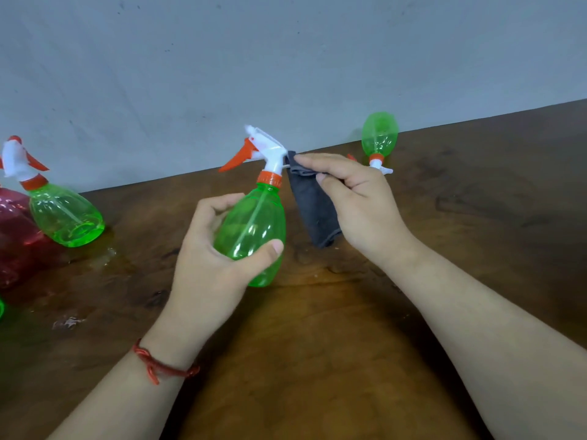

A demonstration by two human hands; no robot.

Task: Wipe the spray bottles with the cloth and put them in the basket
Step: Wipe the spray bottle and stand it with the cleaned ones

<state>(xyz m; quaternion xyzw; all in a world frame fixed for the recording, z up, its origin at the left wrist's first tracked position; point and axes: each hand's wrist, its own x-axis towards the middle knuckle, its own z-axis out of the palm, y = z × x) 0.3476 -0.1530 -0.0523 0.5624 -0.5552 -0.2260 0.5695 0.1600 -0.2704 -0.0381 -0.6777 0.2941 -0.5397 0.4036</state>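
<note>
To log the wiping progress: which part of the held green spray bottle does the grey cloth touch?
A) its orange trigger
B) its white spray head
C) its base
B: the right hand pinches the grey cloth against the white spray head; the left hand grips the green spray bottle lower down.

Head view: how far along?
Done: unclear; tilted green spray bottle leans on red translucent object, maybe the basket. In hand: left hand grips translucent green plastic bottle, right hand pinches dark grey cloth at its neck. Left: lying green bottle by the wall.
</note>
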